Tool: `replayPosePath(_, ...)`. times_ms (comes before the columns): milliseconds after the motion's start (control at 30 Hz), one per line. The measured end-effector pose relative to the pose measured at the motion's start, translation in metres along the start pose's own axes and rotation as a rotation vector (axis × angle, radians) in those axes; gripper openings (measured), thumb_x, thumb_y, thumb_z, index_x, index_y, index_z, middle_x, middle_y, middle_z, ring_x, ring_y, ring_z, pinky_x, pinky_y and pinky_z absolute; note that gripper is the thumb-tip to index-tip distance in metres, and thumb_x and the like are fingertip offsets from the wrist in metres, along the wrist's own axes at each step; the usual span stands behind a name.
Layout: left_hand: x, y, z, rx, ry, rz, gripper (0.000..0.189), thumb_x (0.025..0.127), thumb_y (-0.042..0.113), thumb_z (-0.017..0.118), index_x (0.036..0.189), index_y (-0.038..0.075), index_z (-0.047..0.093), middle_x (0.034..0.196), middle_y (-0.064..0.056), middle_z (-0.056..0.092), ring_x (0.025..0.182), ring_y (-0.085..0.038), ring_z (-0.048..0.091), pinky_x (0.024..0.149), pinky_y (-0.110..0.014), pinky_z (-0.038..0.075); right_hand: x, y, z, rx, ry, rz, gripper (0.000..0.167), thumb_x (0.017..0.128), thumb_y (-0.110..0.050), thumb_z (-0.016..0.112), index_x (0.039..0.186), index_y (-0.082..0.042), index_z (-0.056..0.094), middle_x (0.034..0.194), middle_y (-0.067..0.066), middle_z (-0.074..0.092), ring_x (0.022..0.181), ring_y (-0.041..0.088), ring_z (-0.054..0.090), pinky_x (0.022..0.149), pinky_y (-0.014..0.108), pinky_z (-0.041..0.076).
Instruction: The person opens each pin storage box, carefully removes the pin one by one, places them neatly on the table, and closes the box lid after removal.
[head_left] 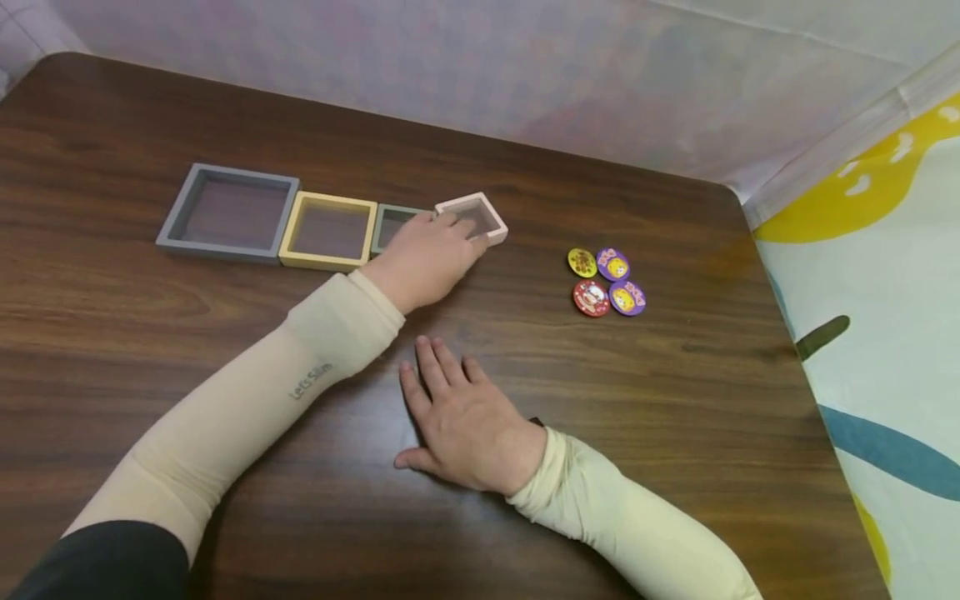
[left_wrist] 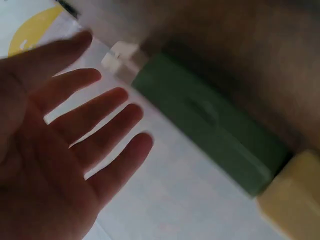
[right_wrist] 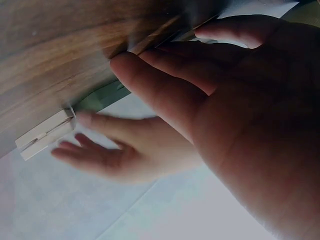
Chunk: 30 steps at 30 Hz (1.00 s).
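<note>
Four square frame-like trays stand in a row, largest to smallest: a grey tray point(head_left: 174, 237), a yellow tray point(head_left: 322, 262), a dark green tray point(left_wrist: 210, 125) and a pale pink tray point(right_wrist: 47, 134), the last set at a slight angle. My left hand point(head_left: 431, 260) hovers over the green and pink trays and hides part of both. In the left wrist view its fingers are spread, with nothing held. Palm down on the table lies my right hand point(head_left: 476, 429), fingers straight and holding nothing.
Several round badges lie together right of the trays, among them a yellow badge point(head_left: 582, 262), a red badge point(head_left: 591, 297) and a purple badge point(head_left: 627, 297). The brown wooden table point(head_left: 720, 400) ends at a pale curtain point(head_left: 420, 75) behind.
</note>
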<state>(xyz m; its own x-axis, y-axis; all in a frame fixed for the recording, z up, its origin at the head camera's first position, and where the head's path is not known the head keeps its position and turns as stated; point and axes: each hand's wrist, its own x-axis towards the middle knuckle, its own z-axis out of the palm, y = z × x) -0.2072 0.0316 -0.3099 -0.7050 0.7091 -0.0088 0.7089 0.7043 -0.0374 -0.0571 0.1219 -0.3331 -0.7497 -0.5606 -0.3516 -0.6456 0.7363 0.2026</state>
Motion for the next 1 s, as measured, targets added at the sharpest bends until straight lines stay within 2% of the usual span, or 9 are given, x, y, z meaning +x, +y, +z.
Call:
replayPosePath(100,0.0,0.002,0.002,-0.008,-0.042,0.022,0.043,0.099,0.012,0.046,0.142,0.01,0.043,0.134,-0.018,0.053,0.126,-0.034,0.049,0.093,-0.048,0.05,0.0,0.0,0.0,0.005,-0.004,0.003,0.091,0.088,-0.073,0.031,0.152,-0.009,0.021,0.158,0.021,0.014,0.147,0.033,0.019,0.112,0.047,0.035)
replayPosePath(267,-0.002,0.003,0.003,-0.009,-0.018,0.026,0.029,0.097,0.008,0.05,0.123,0.008,0.061,0.13,-0.017,0.058,0.119,-0.033,0.053,0.082,-0.046,0.055,0.0,-0.001,0.0,0.006,-0.001,0.004,0.091,0.088,-0.073,0.031,0.151,-0.009,0.022,0.158,0.022,0.015,0.146,0.033,0.02,0.111,0.047,0.035)
replayPosePath(333,-0.003,0.002,0.002,-0.005,-0.053,0.032,0.028,0.097,0.007,0.049,0.121,0.008,0.063,0.134,-0.017,0.055,0.122,-0.034,0.05,0.084,-0.047,0.054,0.0,-0.001,0.0,0.005,-0.001,0.002,0.091,0.088,-0.073,0.031,0.151,-0.009,0.022,0.158,0.022,0.015,0.146,0.034,0.021,0.111,0.047,0.035)
replayPosePath(467,-0.004,-0.001,-0.002,-0.01,-0.167,0.031,0.036,0.099,0.007,0.045,0.134,0.009,0.053,0.145,-0.017,0.044,0.135,-0.036,0.038,0.097,-0.049,0.048,0.0,0.0,0.0,0.005,-0.005,0.001,0.091,0.088,-0.073,0.031,0.151,-0.009,0.021,0.158,0.022,0.014,0.146,0.033,0.02,0.111,0.047,0.035)
replayPosePath(533,-0.005,-0.003,-0.005,-0.036,-0.209,0.016,0.037,0.099,0.008,0.044,0.136,0.011,0.052,0.147,-0.017,0.041,0.139,-0.037,0.033,0.102,-0.05,0.044,0.0,0.0,0.001,0.005,-0.003,0.0,0.091,0.088,-0.073,0.031,0.151,-0.009,0.022,0.158,0.022,0.014,0.146,0.034,0.02,0.111,0.047,0.035)
replayPosePath(700,-0.006,-0.006,-0.008,-0.098,-0.197,-0.006,0.034,0.099,0.01,0.046,0.129,0.015,0.06,0.144,-0.014,0.047,0.14,-0.037,0.033,0.107,-0.052,0.039,-0.001,0.001,0.002,0.011,0.005,0.002,0.091,0.088,-0.073,0.032,0.151,-0.009,0.023,0.158,0.022,0.015,0.146,0.034,0.021,0.111,0.048,0.036)
replayPosePath(800,-0.007,-0.006,-0.007,-0.113,-0.182,-0.005,0.032,0.097,0.011,0.051,0.127,0.014,0.061,0.14,-0.014,0.051,0.138,-0.035,0.037,0.105,-0.051,0.041,-0.001,0.001,0.002,0.015,0.003,0.004,0.091,0.087,-0.073,0.032,0.151,-0.009,0.023,0.158,0.022,0.015,0.146,0.033,0.021,0.111,0.047,0.035)
replayPosePath(900,-0.008,-0.007,-0.007,-0.124,-0.187,-0.011,0.032,0.095,0.013,0.055,0.126,0.014,0.062,0.14,-0.015,0.051,0.137,-0.035,0.037,0.104,-0.05,0.042,-0.001,0.001,0.002,0.016,0.003,0.003,0.091,0.087,-0.073,0.032,0.151,-0.009,0.023,0.158,0.022,0.015,0.146,0.033,0.021,0.111,0.047,0.035)
replayPosePath(1000,-0.008,-0.007,-0.007,-0.136,-0.203,-0.019,0.035,0.093,0.018,0.059,0.128,0.013,0.06,0.144,-0.015,0.047,0.14,-0.036,0.032,0.107,-0.051,0.039,0.0,0.002,0.002,0.016,0.006,0.002,0.091,0.087,-0.073,0.032,0.151,-0.009,0.023,0.158,0.022,0.015,0.146,0.033,0.021,0.111,0.047,0.035)
